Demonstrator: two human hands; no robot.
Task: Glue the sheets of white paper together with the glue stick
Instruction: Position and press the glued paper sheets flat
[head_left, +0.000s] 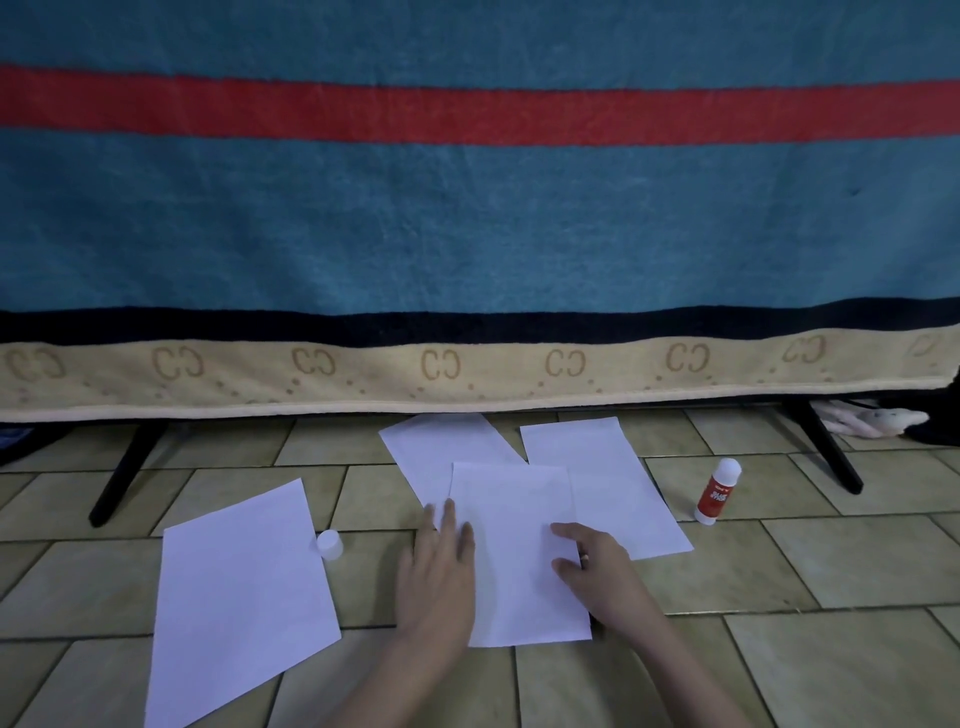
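Observation:
Several white paper sheets lie on the tiled floor. The middle sheet (514, 551) overlaps a rear left sheet (441, 447) and a right sheet (602, 478). My left hand (439, 577) presses flat on the middle sheet's left edge with straight fingers. My right hand (597, 566) rests on its right edge, fingers spread. A separate sheet (239, 592) lies to the left. The red and white glue stick (718, 491) stands upright to the right, apart from both hands. Its white cap (330, 544) sits by the left sheet's corner.
A blue towel with a red stripe and beige border (467, 234) hangs over a rack just behind the papers. The rack's black legs (124, 467) slant down to the floor at left and right. Beige tiles (779, 649) surround the sheets.

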